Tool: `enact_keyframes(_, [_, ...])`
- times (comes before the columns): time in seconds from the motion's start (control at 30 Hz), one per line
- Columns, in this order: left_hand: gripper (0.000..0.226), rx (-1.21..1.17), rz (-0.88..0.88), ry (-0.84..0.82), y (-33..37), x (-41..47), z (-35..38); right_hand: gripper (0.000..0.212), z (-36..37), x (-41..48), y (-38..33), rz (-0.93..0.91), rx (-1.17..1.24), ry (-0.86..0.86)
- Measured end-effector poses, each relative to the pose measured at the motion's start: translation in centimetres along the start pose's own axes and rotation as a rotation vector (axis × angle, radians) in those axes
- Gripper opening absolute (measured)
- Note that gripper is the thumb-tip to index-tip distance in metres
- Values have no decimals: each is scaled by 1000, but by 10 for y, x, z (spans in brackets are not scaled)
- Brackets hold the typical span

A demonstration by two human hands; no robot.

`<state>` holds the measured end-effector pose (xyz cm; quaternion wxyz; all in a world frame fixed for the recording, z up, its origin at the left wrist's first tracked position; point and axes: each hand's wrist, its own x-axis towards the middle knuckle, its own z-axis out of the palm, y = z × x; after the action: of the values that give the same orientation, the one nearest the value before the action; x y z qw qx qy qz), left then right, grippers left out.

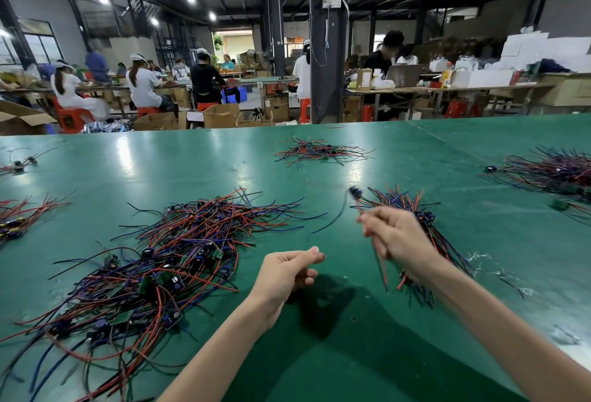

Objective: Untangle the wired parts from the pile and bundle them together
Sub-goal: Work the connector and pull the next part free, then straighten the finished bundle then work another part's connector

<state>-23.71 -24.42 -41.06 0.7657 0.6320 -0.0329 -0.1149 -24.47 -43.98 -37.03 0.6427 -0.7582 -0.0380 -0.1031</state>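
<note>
A big tangled pile of wired parts (pixel 166 261), red, blue and black leads with small green boards, lies on the green table (pixel 335 353) at the left. My right hand (pixel 396 238) is raised and shut on one blurred wired part (pixel 355 195); its leads hang below the hand. Behind and under that hand lies a straighter bundle of wired parts (pixel 406 201). My left hand (pixel 287 273) hovers over the table near the pile's right edge, fingers loosely curled with thumb on forefinger, nothing visible in it.
More wire heaps lie at the far middle (pixel 319 152), far right (pixel 553 171) and left edge (pixel 16 219). White scraps (pixel 563 337) litter the table at the right. Beyond the table stand a dark pillar (pixel 327 49), cardboard boxes and seated workers at benches.
</note>
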Motion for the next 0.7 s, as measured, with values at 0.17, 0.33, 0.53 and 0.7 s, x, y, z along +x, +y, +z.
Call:
enact_keyframes(0.17, [22,19,-24,-12,1,1,0,14,-52,25,8,-89,-312,313])
enact_keyframes(0.33, [22,55,-35,-16,3,1,0,38,-73,23,31,202,-742,235])
enact_keyframes(0.53, [19,70,-37,-14,5,-3,1,22,-68,21,28,296,-754,165])
enact_keyframes(0.7, [17,81,-36,-14,5,-3,1,21,-63,15,27,203,-833,105])
